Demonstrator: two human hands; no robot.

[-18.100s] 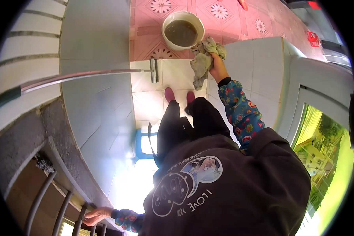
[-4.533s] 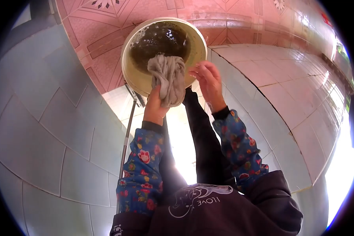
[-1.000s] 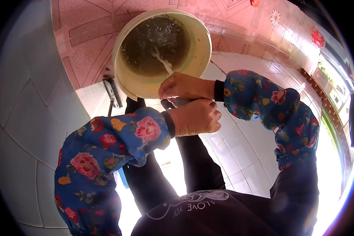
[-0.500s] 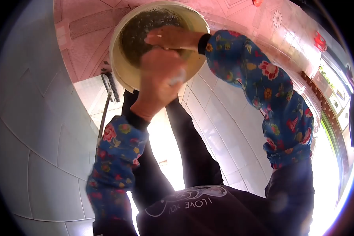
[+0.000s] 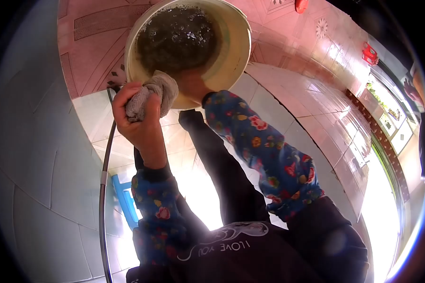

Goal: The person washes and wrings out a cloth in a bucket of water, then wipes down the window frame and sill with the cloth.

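My left hand [image 5: 139, 125] is closed around a bunched, damp-looking grey cloth [image 5: 153, 94] at the near left rim of a cream bucket [image 5: 238, 42]. Dark, murky water [image 5: 177, 40] with some bubbles fills the lower part of the bucket. My right hand [image 5: 193, 85] reaches down inside the near wall, beside the cloth. It is blurred and its fingers are hidden, so I cannot tell what it touches.
A long grey pole [image 5: 105, 188] stands on the left along a grey tiled wall [image 5: 28, 155]. Behind my left sleeve is a blue plastic object [image 5: 123, 198]. Patterned pink tiles [image 5: 97, 45] surround the bucket. At the far right edge, part of another person [image 5: 414, 89] shows.
My hands were together above the bucket and are now apart. The left has moved left and toward me, bringing the cloth into sight; the right has dropped lower inside the bucket.
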